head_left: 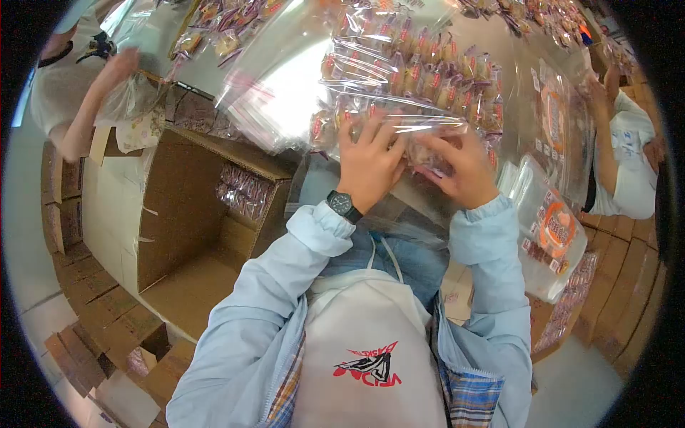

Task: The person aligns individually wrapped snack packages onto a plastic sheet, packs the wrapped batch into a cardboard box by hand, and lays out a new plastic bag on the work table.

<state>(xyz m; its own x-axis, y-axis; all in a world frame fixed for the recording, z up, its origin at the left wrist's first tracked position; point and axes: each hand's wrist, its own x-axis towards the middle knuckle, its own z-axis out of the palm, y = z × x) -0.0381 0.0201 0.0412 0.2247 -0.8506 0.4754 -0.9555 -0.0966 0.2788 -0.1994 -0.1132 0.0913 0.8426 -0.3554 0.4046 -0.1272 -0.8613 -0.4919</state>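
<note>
Left fingers spread, right fingers pinching clear film, long axis of snack rows crosswise

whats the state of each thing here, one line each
Large brown cardboard box: open, partly filled
Small purple-and-clear snack packets: lined in rows
Shiny clear plastic film: creased
Orange-printed clear plastic bags: lying flat
Light-blue plaid-lined jacket: open in front
Black wristwatch: worn
Left hand: fingers spread
Right hand: fingers bent
</note>
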